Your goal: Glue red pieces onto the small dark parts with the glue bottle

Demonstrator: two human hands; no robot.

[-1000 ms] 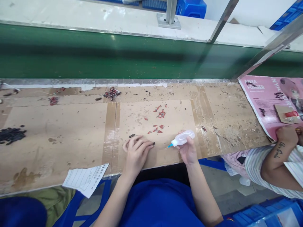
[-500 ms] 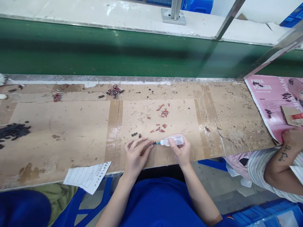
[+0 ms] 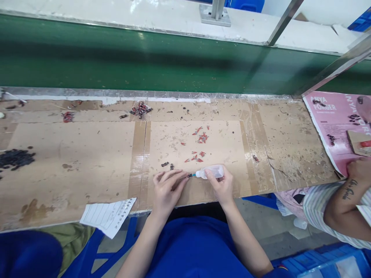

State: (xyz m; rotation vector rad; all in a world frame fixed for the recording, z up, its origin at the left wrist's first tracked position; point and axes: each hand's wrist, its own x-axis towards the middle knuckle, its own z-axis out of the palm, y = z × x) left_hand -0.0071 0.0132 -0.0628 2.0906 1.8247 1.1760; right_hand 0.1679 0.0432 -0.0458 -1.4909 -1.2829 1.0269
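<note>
My right hand (image 3: 223, 185) is wrapped round a clear squeeze bottle (image 3: 213, 171) lying nearly level, its blue tip pointing left. That tip meets a small dark part (image 3: 189, 175) pinched between the fingers of my left hand (image 3: 168, 187), just above the cardboard. Fine details of the part are too small to tell. Beyond my hands lie small red pieces in two loose groups, a nearer one (image 3: 194, 157) and a farther one (image 3: 203, 138). Two small black pieces (image 3: 164, 164) (image 3: 172, 166) rest just past my left fingers.
Cardboard (image 3: 95, 154) covers the bench. A black pile (image 3: 17, 158) lies at far left, red-black clusters (image 3: 140, 110) (image 3: 68, 116) farther back. Paper (image 3: 108, 217) overhangs the front edge. Behind runs a green strip (image 3: 145, 58). At right, a person's arm (image 3: 348, 193) rests by a pink sheet (image 3: 321, 116).
The view has shifted slightly. Both hands keep nearly the same pose, with the bottle tip still at the dark part. The bottle looks tilted a little differently.
</note>
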